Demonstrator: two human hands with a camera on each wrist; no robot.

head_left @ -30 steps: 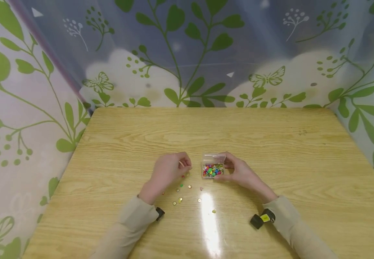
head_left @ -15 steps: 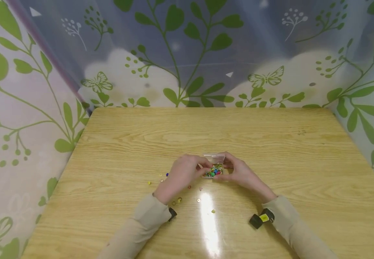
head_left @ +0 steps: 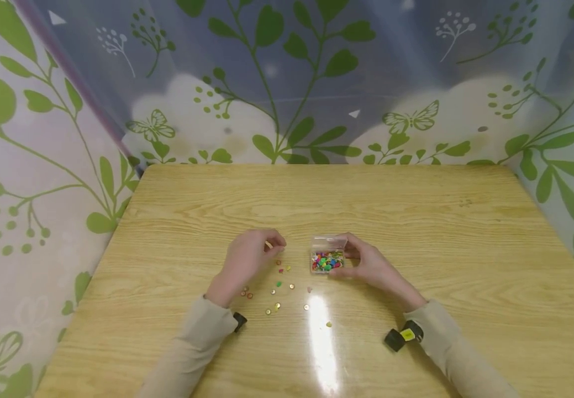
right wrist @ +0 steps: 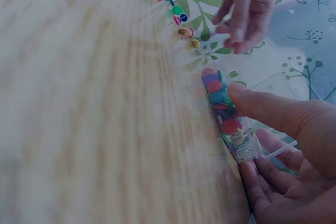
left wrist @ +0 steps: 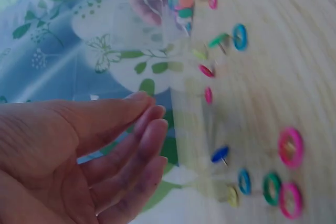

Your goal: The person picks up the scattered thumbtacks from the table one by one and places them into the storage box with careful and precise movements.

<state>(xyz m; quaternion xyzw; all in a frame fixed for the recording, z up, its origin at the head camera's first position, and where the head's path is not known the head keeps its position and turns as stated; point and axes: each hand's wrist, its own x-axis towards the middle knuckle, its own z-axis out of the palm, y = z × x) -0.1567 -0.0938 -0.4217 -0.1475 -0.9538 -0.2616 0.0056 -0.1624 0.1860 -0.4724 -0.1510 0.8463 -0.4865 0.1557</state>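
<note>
In the head view my right hand (head_left: 368, 268) grips the right side of a small clear plastic box (head_left: 321, 272) filled with colourful thumbtacks. Its hinged lid (head_left: 327, 242) stands up at the back. The right wrist view has the thumb (right wrist: 273, 109) on the box's edge, with fingers beneath. My left hand (head_left: 247, 255) hovers left of the box, above the table. In the left wrist view its fingers (left wrist: 144, 145) are loosely bent, thumb tip by the index finger, and nothing shows between them. Loose thumbtacks lie below it, among them a green one (head_left: 279, 284) and a pink one (left wrist: 291, 148).
The wood-grain table (head_left: 416, 221) reaches back to a leaf-patterned curtain (head_left: 277, 83). More thumbtacks lie scattered in front of the left hand, including a yellow one (head_left: 328, 324) nearest the front. A bright glare streak crosses the table front.
My left hand went right to the box, its fingers over the thumbtacks half a second ago, and has since drawn back left beyond where it started. The right hand and box have stayed put.
</note>
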